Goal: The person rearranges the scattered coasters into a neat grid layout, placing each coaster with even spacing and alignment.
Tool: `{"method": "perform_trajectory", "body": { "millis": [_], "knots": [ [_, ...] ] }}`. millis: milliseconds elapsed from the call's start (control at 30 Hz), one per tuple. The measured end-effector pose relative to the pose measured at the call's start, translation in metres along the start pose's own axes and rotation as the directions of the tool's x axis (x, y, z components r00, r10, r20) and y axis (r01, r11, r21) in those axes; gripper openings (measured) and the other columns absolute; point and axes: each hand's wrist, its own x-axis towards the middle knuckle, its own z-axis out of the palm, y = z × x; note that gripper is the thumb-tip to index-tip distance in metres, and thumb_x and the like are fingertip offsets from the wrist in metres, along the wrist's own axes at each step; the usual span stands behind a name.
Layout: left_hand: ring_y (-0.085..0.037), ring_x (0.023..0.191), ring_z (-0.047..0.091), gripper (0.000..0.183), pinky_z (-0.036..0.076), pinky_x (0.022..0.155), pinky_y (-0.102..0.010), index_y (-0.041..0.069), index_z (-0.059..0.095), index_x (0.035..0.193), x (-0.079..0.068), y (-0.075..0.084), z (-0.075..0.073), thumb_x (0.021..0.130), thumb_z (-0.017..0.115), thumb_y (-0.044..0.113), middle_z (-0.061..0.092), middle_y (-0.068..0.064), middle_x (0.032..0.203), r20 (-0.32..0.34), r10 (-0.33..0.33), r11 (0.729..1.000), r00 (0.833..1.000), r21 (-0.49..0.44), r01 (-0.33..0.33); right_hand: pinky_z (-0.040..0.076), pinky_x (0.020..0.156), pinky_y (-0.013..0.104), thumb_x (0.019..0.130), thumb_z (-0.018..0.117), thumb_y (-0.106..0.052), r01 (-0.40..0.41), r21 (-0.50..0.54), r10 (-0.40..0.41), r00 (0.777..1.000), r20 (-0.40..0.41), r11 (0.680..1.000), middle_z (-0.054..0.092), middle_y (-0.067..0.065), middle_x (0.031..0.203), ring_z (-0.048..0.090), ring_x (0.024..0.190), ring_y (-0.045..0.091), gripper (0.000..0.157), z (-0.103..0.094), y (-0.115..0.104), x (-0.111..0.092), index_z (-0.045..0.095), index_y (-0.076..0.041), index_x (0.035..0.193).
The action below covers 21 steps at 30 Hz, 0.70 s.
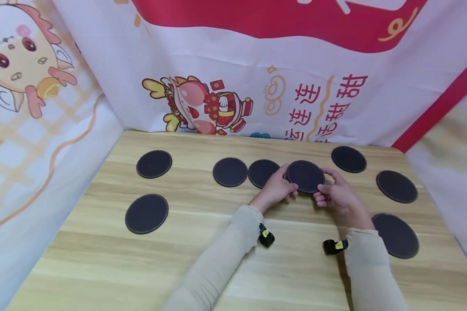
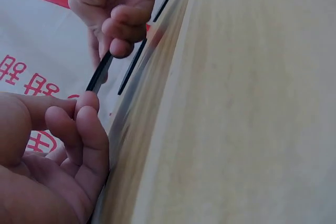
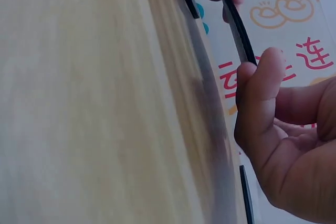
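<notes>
Between my two hands is a round black coaster with a thin light line round its rim, raised off the table. My left hand pinches its left edge, while my right hand pinches the right one. Both wrist views show this coaster edge-on, as a thin dark strip held clear of the wood. Just left of it a second black coaster lies flat, partly covered by my left hand. Touching that one on its left is another coaster.
Two more coasters lie on the table's left side. On the right are three others, the nearest partly behind my right forearm. The wooden table ends at a printed cloth at the back, with cloth along the sides too.
</notes>
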Motion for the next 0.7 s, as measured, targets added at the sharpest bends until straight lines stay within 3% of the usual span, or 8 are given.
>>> {"method": "perform_trajectory", "body": {
  "millis": [300,700],
  "knots": [
    [-0.015,0.043,0.049,0.080,0.048,0.042,-0.028,0.009,0.020,0.162,0.003,-0.006,-0.002,0.096,0.066,0.005,0.071,-0.008,0.074,-0.024,-0.056,0.998,0.998,0.017,0.057,0.058,0.055,0.030,0.103,0.043,0.006,-0.034,-0.033,0.033,0.999,-0.036,0.999,0.066,0.012,0.071,0.063,0.056,0.015,0.070,0.006,0.000,0.011,0.009,-0.013,0.161],
    [-0.014,0.044,0.049,0.073,0.052,0.043,-0.030,0.008,0.026,0.160,0.003,-0.004,-0.004,0.097,0.063,0.004,0.071,-0.012,0.076,-0.017,-0.067,0.998,0.998,-0.023,0.066,0.059,0.054,0.032,0.102,0.044,0.006,-0.055,-0.110,0.046,0.996,-0.080,0.992,0.067,0.010,0.071,0.064,0.056,0.015,0.073,0.009,0.000,0.017,0.007,-0.013,0.162]
  ]
}}
